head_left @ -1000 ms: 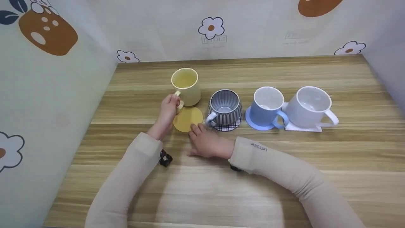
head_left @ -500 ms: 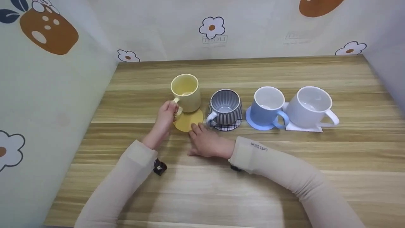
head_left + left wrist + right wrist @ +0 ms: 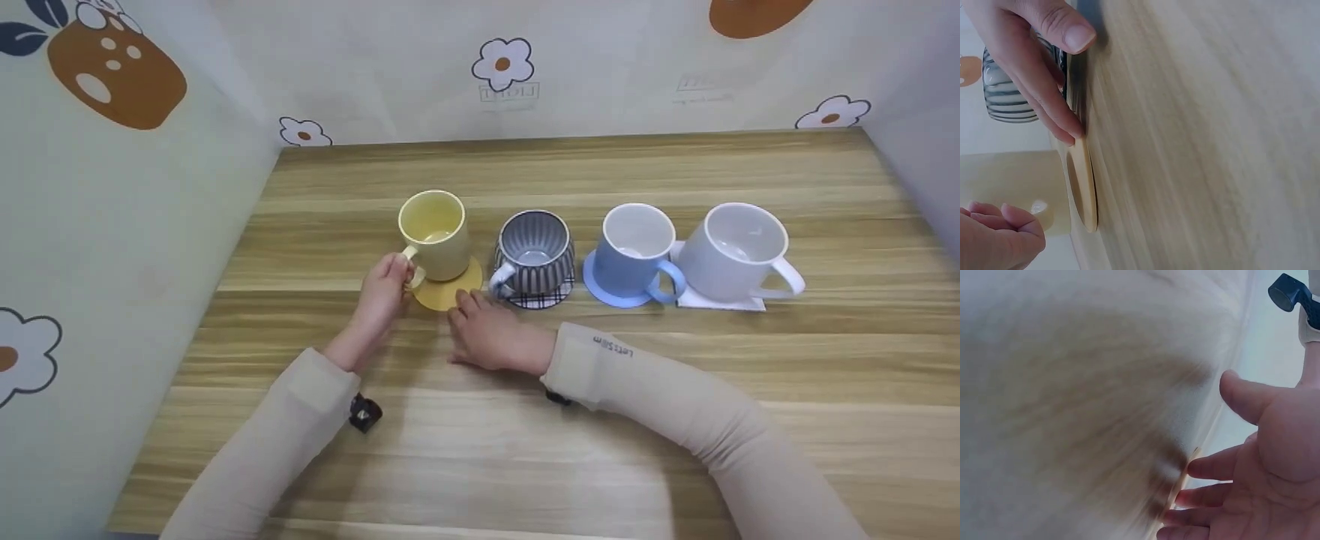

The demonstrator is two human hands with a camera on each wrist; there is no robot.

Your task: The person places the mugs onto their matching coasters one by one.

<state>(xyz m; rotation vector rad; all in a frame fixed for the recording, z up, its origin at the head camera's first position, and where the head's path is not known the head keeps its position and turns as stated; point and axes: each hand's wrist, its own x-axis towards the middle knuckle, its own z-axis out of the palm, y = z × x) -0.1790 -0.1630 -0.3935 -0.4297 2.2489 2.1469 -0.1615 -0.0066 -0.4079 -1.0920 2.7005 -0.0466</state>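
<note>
My left hand (image 3: 381,294) grips the handle of a pale yellow mug (image 3: 444,251), which is upright over the back part of a round yellow coaster (image 3: 442,298). In the left wrist view the mug (image 3: 1010,180) overlaps the far side of the coaster (image 3: 1085,188), with fingers curled at its handle. My right hand (image 3: 491,334) lies with fingers extended, its fingertips at the coaster's near right edge. The right wrist view shows that hand (image 3: 1252,478) palm-side, its fingertips touching the coaster's rim and the thumb apart from them.
A grey ribbed mug (image 3: 534,255) stands on a checked coaster (image 3: 544,301) just right of my hands. Beyond it are a blue mug (image 3: 632,262) on a blue round coaster (image 3: 619,301) and a white mug (image 3: 720,266) on a white square coaster (image 3: 709,302). A patterned wall (image 3: 600,75) bounds the back.
The yellow mug, held by my left hand, has come nearer and slightly left, from behind the yellow coaster to over its back part. My right hand has stayed in place.
</note>
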